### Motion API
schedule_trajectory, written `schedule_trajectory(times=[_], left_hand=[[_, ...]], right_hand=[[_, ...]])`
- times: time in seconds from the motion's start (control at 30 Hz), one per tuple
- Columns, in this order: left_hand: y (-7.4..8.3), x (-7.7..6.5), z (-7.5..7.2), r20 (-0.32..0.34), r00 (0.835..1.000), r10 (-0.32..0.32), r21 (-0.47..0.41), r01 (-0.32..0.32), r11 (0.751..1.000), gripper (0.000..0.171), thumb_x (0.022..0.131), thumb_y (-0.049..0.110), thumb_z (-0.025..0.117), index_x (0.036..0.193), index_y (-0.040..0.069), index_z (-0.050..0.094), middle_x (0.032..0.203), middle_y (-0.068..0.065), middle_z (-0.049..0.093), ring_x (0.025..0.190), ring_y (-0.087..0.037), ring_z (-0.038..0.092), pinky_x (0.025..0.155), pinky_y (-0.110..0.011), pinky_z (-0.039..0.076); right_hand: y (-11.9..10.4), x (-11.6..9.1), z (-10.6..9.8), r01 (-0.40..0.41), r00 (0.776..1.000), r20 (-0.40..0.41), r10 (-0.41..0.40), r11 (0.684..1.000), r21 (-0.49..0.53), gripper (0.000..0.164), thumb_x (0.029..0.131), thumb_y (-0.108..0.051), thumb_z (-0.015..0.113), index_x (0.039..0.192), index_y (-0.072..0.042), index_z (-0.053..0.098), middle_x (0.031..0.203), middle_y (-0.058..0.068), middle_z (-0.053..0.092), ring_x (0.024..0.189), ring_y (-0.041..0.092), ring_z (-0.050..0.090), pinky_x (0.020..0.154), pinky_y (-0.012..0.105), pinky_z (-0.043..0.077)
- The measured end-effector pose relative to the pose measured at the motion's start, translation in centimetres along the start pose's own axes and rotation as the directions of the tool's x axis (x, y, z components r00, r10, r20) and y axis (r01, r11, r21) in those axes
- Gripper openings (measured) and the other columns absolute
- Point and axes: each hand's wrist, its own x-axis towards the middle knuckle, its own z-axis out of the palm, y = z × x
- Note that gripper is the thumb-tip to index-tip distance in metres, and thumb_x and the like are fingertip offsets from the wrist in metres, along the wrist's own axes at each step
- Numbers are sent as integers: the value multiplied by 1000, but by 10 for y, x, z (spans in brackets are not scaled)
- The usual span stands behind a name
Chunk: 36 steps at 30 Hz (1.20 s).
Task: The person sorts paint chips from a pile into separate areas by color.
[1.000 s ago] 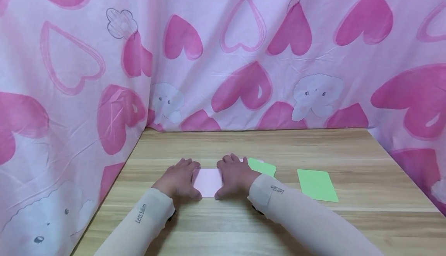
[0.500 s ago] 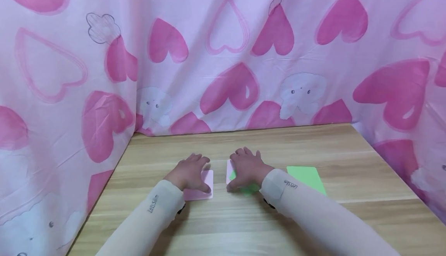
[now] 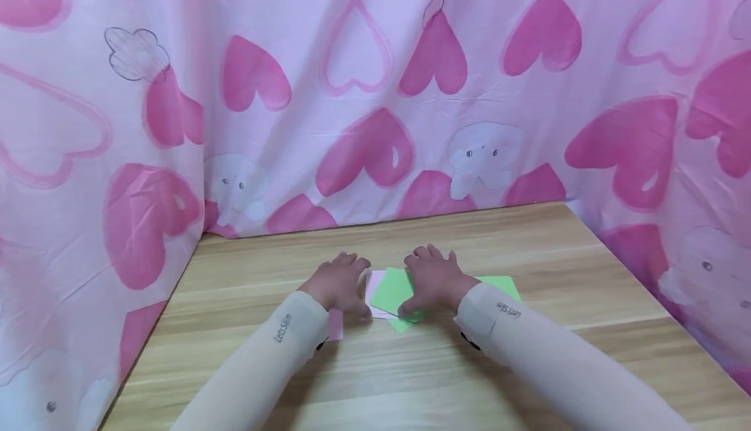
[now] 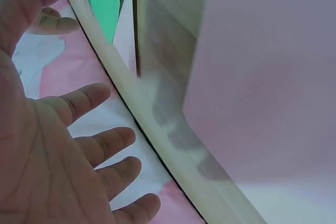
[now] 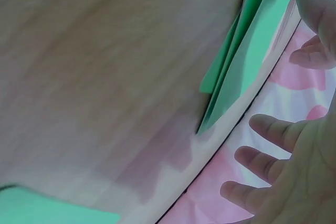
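A mixed pile of green cards (image 3: 392, 291) and pink cards (image 3: 372, 286) lies between the two hands in the head view. My left hand (image 3: 340, 284) is at its left side, fingers spread and grasping nothing; in the left wrist view the straight fingers (image 4: 113, 142) stand apart. To the right of the pile is my right hand (image 3: 439, 281), thumb beside the green card edges. The right wrist view shows its fingers (image 5: 260, 163) extended, with the uneven green stack (image 5: 252, 51) near the thumb. A separate pink card (image 3: 335, 326) lies partly hidden under the left wrist.
Another green card (image 3: 503, 285) lies beyond the right wrist, partly covered by the sleeve. The wooden tabletop (image 3: 399, 385) ends at a pink heart-patterned curtain (image 3: 358, 98) at the back and along both sides.
Both hands have moved rightward off the single pink card and now flank the mixed pile. The pink card stays behind under the left wrist. The head view has turned slightly right.
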Motion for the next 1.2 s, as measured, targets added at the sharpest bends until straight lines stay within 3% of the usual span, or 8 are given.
schedule_trajectory(times=[0.3, 0.7, 1.2], left_hand=[[20, 15, 3, 31, 999, 28, 14, -29, 999, 100, 68, 45, 96, 154, 19, 51, 165, -12, 44, 159, -40, 28, 127, -63, 25], [29, 30, 7, 52, 998, 28, 37, -30, 999, 101, 66, 43, 94, 155, 20, 50, 156, -9, 52, 156, -40, 32, 124, -66, 29], [33, 31, 7, 75, 997, 0, 18, -1, 1000, 110, 64, 44, 100, 158, 23, 47, 162, -11, 47, 158, -41, 28, 126, -66, 24]], right_hand=[[12, -8, 7, -26, 1000, 18, 26, 1000, 10, 102, 67, -68, 89, 144, -9, 58, 156, 13, 48, 153, 49, 31, 115, 83, 24], [9, -18, 14, -31, 999, 18, 31, 999, -22, 103, 65, -72, 86, 141, -9, 57, 149, 10, 52, 147, 43, 40, 113, 82, 28], [14, -17, 10, -5, 1000, 11, 4, 1000, 26, 94, 66, -60, 88, 139, -10, 57, 147, 7, 53, 141, 37, 44, 113, 81, 30]])
